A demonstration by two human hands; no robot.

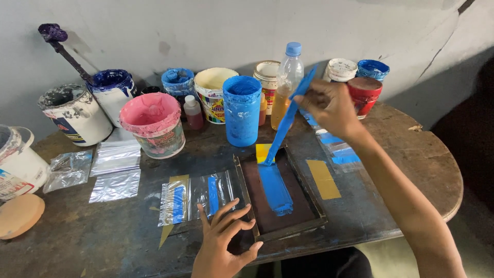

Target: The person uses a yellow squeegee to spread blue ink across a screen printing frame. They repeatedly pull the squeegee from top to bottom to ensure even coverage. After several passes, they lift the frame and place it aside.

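Presently right hand grips the thin, stiff blue spatula near its top, likely paint-slick lower down; left hand, fingers spread, steadies the dark wooden-framed screen.

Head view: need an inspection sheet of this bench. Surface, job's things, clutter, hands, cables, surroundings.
Surface: dark worn wooden table, paint-stained, yellow tape strips stuck on.
Job's things: framed screen flat on the table, a blue paint streak down it; blue spatula with its tip at the streak's top.
Clutter: paint tubs along the wall, blue tub, pink tub, clear bottle, plastic bags.
Hands: right hand grips the spatula; left hand fingers spread at the frame's near left corner.
Cables: nothing seen.
Surroundings: grey cracked wall behind.
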